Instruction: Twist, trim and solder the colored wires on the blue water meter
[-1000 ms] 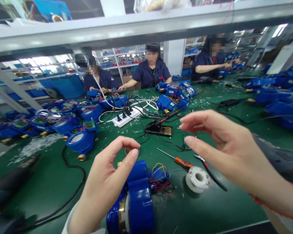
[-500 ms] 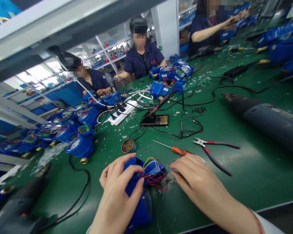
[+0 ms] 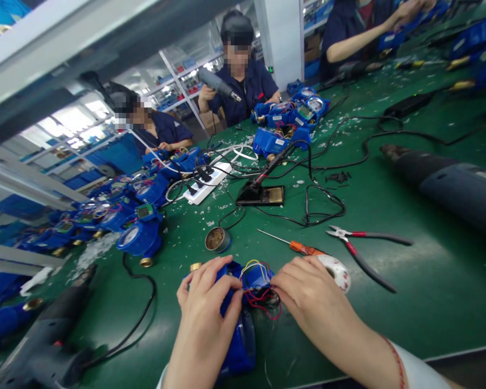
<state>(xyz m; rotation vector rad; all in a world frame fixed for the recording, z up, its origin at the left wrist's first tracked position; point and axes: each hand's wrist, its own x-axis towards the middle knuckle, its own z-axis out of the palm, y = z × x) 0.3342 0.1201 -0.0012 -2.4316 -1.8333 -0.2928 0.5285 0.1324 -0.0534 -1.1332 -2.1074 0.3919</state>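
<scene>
L hand (image 3: 208, 308) part-curled over blue plastic meter body (image 3: 243, 346); R hand (image 3: 314, 294) near-pinched at thin multicoloured wires (image 3: 260, 296), meter's 1 o'clock; grip unclear, both. Hard tug cd snap wires.

The left hand (image 3: 210, 305) hides part of the blue housing (image 3: 242, 343).

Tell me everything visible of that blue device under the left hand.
The blue device has a glossy, plastic-looking body, a brass-coloured fitting at its far end and a small blue box on its right, with yellow, white, red and black wires looping. It lies on the green table. The left hand hides much of it; the right hand is at the wires.
</scene>
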